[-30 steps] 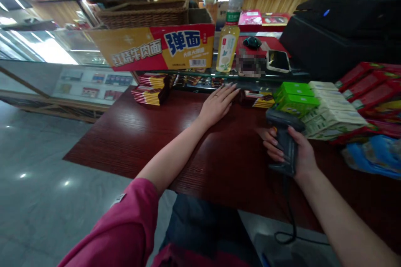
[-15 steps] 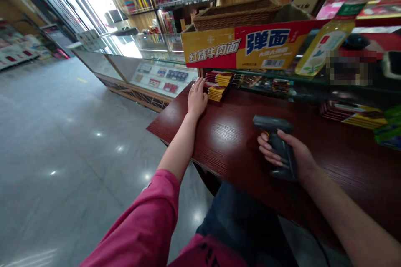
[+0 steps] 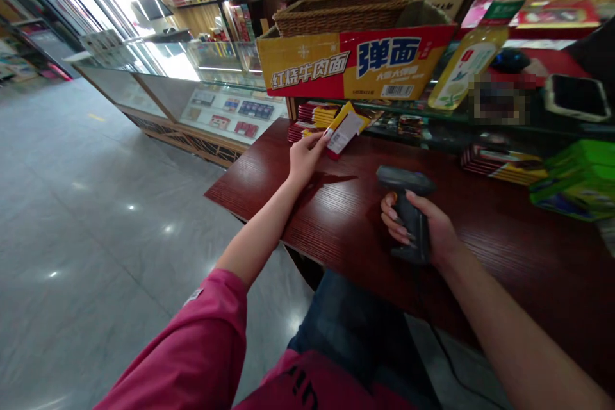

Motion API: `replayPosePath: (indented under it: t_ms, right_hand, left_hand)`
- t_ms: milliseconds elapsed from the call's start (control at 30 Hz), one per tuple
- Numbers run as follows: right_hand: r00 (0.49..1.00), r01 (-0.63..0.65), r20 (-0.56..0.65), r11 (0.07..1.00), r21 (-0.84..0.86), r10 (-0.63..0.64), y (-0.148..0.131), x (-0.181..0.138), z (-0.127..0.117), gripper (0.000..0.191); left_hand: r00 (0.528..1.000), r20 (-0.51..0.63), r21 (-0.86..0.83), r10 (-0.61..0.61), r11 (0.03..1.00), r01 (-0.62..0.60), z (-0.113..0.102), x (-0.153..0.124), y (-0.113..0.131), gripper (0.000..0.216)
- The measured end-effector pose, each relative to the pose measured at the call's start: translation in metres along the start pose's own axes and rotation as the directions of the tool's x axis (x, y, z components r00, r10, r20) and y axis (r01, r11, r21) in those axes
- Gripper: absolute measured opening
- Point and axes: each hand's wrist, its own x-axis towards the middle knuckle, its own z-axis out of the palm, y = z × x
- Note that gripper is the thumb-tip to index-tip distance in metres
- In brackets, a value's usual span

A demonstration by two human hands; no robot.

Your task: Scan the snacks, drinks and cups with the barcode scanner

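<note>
My left hand (image 3: 306, 155) pinches a flat yellow and red packet (image 3: 344, 131) by its edge, its pale printed back turned toward me. Just behind it lies a stack of similar packets (image 3: 314, 116) at the far left of the dark red-brown table (image 3: 331, 218). Over the table, my right hand (image 3: 435, 224) is wrapped around the handle of a grey barcode scanner (image 3: 410, 214). The scanner's head points left and its cable runs down past the table edge. Another stack of packets (image 3: 504, 163) lies to the right of the scanner.
Behind the table, a yellow and red carton (image 3: 307, 70) holds a wicker basket (image 3: 341, 13). A bottle of yellow liquid (image 3: 464, 70) and a phone (image 3: 576, 97) rest on the glass ledge. A green package (image 3: 576, 179) sits at the right. Glass display counters (image 3: 225, 112) extend leftward.
My left hand has gone from resting on the left stack to holding one packet lifted beside it. The right hand keeps the scanner; the whole view has shifted slightly.
</note>
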Motion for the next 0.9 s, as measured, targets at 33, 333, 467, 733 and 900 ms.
replayPosePath:
  t_ms: [33, 333, 467, 733, 900]
  right_hand:
    - [1.000, 0.003, -0.003, 1.000, -0.009, -0.003, 0.000, -0.002, -0.001, 0.031]
    - [0.994, 0.021, -0.110, 0.999, -0.045, -0.026, -0.001, -0.004, 0.005, 0.038]
    - [0.989, 0.018, -0.143, 0.998, -0.060, -0.026, -0.001, -0.003, 0.008, 0.038]
    - [0.990, 0.010, -0.141, 0.996, -0.083, -0.022, 0.001, -0.002, 0.007, 0.036]
    - [0.994, 0.026, -0.103, 1.000, -0.002, -0.026, -0.004, -0.014, -0.010, 0.039]
  left_hand:
    - [0.997, 0.052, -0.067, -0.054, 0.996, 0.058, 0.010, -0.005, 0.003, 0.031]
    - [0.869, 0.456, -0.223, -0.193, 0.920, 0.322, 0.039, -0.028, 0.005, 0.051]
    - [0.853, 0.483, -0.167, -0.195, 0.936, 0.309, 0.039, -0.028, 0.005, 0.046]
    - [0.879, 0.449, -0.107, -0.160, 0.967, 0.230, 0.040, -0.027, 0.003, 0.034]
    - [0.927, 0.373, -0.172, -0.044, 0.978, 0.115, 0.039, -0.029, 0.009, 0.034]
